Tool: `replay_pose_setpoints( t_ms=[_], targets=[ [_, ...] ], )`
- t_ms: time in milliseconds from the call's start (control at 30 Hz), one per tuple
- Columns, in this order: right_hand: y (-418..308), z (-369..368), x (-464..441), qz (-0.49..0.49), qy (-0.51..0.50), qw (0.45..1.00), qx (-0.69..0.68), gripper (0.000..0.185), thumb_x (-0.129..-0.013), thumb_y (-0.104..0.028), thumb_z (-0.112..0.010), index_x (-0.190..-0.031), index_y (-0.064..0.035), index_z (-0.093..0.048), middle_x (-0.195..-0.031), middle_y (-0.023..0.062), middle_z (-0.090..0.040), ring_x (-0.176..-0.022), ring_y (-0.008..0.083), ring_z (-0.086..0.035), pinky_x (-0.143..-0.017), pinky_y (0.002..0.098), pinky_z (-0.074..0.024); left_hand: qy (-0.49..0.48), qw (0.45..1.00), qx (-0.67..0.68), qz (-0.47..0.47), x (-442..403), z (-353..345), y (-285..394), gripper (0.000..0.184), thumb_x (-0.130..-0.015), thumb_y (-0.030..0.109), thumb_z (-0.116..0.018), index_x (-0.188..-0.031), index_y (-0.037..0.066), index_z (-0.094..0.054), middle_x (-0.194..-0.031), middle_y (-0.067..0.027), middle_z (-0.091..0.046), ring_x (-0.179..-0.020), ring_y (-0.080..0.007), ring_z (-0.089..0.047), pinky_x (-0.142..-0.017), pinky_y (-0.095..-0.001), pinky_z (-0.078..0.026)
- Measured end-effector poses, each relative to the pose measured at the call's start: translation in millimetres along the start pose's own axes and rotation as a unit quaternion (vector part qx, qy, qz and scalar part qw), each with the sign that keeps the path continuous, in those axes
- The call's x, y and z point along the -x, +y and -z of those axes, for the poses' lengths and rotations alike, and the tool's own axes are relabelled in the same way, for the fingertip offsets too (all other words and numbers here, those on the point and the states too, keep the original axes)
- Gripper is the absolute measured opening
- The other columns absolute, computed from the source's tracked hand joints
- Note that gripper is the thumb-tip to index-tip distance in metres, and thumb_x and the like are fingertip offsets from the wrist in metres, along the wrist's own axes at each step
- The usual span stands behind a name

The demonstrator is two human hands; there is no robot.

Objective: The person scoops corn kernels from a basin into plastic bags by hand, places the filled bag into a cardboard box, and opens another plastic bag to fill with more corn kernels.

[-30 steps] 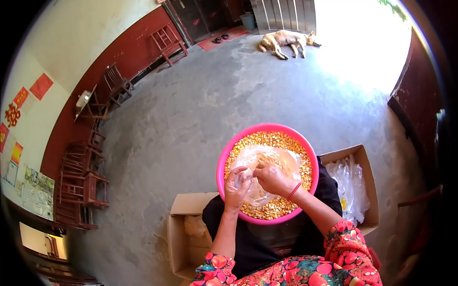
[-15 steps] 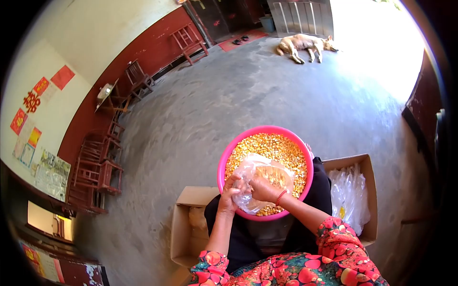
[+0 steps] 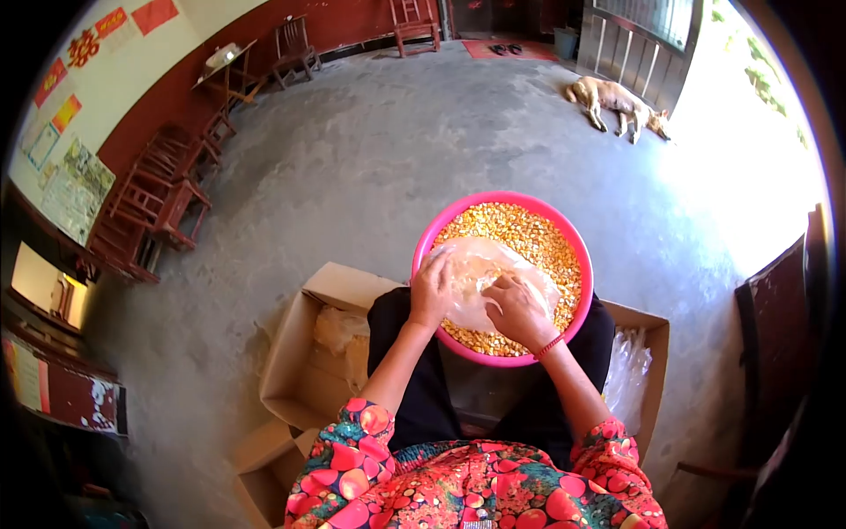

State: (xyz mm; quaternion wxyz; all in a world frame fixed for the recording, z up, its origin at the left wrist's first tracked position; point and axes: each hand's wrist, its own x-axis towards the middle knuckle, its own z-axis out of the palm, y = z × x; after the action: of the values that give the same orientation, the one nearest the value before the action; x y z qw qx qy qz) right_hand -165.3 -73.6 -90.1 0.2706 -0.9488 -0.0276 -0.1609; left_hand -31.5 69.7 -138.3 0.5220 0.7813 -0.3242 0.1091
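A clear plastic bag (image 3: 480,257) lies spread over the yellow corn kernels (image 3: 557,256) in a round pink basin (image 3: 577,238), which rests at my knees. At the bag's left edge, my left hand (image 3: 431,291) is closed on the film. My right hand (image 3: 522,310), with a red bracelet on the wrist, is over the bag's near side. Its bent fingers and thumb are on the plastic; the fingertips partly disappear against it. Whether kernels lie inside the bag is hard to make out.
An open cardboard box (image 3: 295,353) with a light brown bundle stands at my left. Clear plastic bags (image 3: 627,366) fill another box (image 3: 654,379) at my right. Wooden chairs (image 3: 163,207) line the left wall. A dog (image 3: 617,101) lies by the metal door (image 3: 639,40).
The view has shifted, bringing the basin slightly higher. The bag, bunched between my hands earlier, now lies flatter and wider over the kernels. My hands have moved apart.
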Motion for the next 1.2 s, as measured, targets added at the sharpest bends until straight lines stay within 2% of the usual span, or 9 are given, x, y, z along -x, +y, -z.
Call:
replay_pose_setpoints(
  t_ms=[233, 400, 500, 667, 867, 933, 1000, 1067, 1200],
  targets=[
    [8, -55, -14, 0.035, -0.171, 0.968, 0.180, 0.032, -0.078, -0.010, -0.051, -0.108, -0.0035, -0.062, -0.116, 0.0148, -0.055, -0.120, 0.0327, -0.044, -0.103, 0.0454, -0.0328, -0.133, 0.986, 0.098, 0.010, 2, 3, 33, 0.067, -0.076, -0.004, -0.056, -0.139, 0.005, -0.033, -0.135, -0.0195, -0.044, -0.126, -0.0314, -0.043, -0.103, -0.0358, -0.038],
    [5, -55, -23, 0.017, -0.156, 0.979, 0.129, 0.035, -0.076, -0.009, -0.053, -0.110, -0.0050, -0.060, -0.114, 0.0151, -0.055, -0.117, 0.0339, -0.046, -0.103, 0.0459, -0.0325, -0.116, 0.988, 0.092, -0.045, 4, 1, 24, 0.066, -0.075, -0.012, -0.048, -0.137, 0.009, -0.039, -0.134, -0.0173, -0.047, -0.122, -0.0303, -0.047, -0.100, -0.0348, -0.041],
    [2, -45, -32, 0.012, -0.026, 0.998, 0.056, 0.044, -0.073, -0.011, -0.056, -0.116, -0.0066, -0.054, -0.116, 0.0151, -0.053, -0.117, 0.0341, -0.046, -0.104, 0.0465, -0.0306, -0.040, 0.994, 0.094, -0.034, 2, 3, 19, 0.062, -0.072, -0.014, -0.045, -0.130, 0.008, -0.048, -0.129, -0.0166, -0.051, -0.117, -0.0311, -0.051, -0.098, -0.0344, -0.043],
    [25, -44, -29, 0.022, -0.108, 0.989, 0.094, 0.048, -0.075, -0.014, -0.057, -0.123, -0.0086, -0.052, -0.126, 0.0165, -0.051, -0.120, 0.0353, -0.044, -0.102, 0.0462, -0.0329, -0.047, 0.998, 0.025, -0.042, 5, -2, 1, 0.060, -0.073, -0.011, -0.047, -0.131, 0.006, -0.046, -0.128, -0.0170, -0.052, -0.115, -0.0319, -0.053, -0.096, -0.0353, -0.044],
    [28, -7, -41, -0.014, -0.009, 0.991, -0.136, 0.050, -0.078, -0.014, -0.062, -0.126, -0.0067, -0.050, -0.125, 0.0181, -0.052, -0.115, 0.0349, -0.050, -0.098, 0.0405, -0.0399, -0.035, 0.998, -0.037, 0.026, 6, -4, 11, 0.062, -0.074, -0.002, -0.053, -0.134, 0.004, -0.041, -0.125, -0.0215, -0.052, -0.113, -0.0341, -0.053, -0.094, -0.0374, -0.045],
    [44, -6, -39, -0.001, -0.016, 0.997, -0.081, 0.051, -0.079, -0.014, -0.062, -0.127, -0.0057, -0.048, -0.126, 0.0182, -0.051, -0.115, 0.0352, -0.050, -0.097, 0.0393, -0.0411, -0.051, 0.996, -0.059, 0.045, 6, -7, 7, 0.063, -0.073, -0.001, -0.054, -0.134, 0.003, -0.039, -0.125, -0.0223, -0.052, -0.113, -0.0345, -0.053, -0.094, -0.0376, -0.045],
    [62, -11, -35, -0.071, -0.161, 0.983, -0.049, 0.049, -0.079, -0.014, -0.062, -0.125, -0.0061, -0.050, -0.127, 0.0168, -0.052, -0.116, 0.0340, -0.049, -0.097, 0.0397, -0.0401, -0.051, 0.992, -0.080, 0.083, 6, -12, 3, 0.060, -0.072, -0.004, -0.052, -0.131, 0.000, -0.043, -0.125, -0.0220, -0.052, -0.113, -0.0347, -0.053, -0.095, -0.0372, -0.044],
    [67, -1, -33, 0.009, -0.161, 0.983, 0.090, 0.049, -0.078, -0.016, -0.063, -0.125, -0.0072, -0.052, -0.128, 0.0154, -0.052, -0.120, 0.0304, -0.047, -0.100, 0.0380, -0.0387, -0.046, 0.994, -0.067, 0.069, 4, -14, -2, 0.058, -0.071, -0.004, -0.051, -0.128, -0.001, -0.046, -0.124, -0.0222, -0.053, -0.113, -0.0347, -0.053, -0.096, -0.0372, -0.043],
    [40, 30, -35, -0.063, -0.159, 0.915, -0.365, 0.054, -0.081, -0.011, -0.065, -0.132, -0.0105, -0.047, -0.126, 0.0104, -0.054, -0.121, 0.0192, -0.047, -0.101, 0.0343, -0.0386, -0.026, 0.997, -0.031, 0.072, 5, -17, -5, 0.052, -0.069, -0.005, -0.051, -0.121, -0.004, -0.051, -0.120, -0.0232, -0.055, -0.112, -0.0345, -0.053, -0.097, -0.0370, -0.042]
  ],
)
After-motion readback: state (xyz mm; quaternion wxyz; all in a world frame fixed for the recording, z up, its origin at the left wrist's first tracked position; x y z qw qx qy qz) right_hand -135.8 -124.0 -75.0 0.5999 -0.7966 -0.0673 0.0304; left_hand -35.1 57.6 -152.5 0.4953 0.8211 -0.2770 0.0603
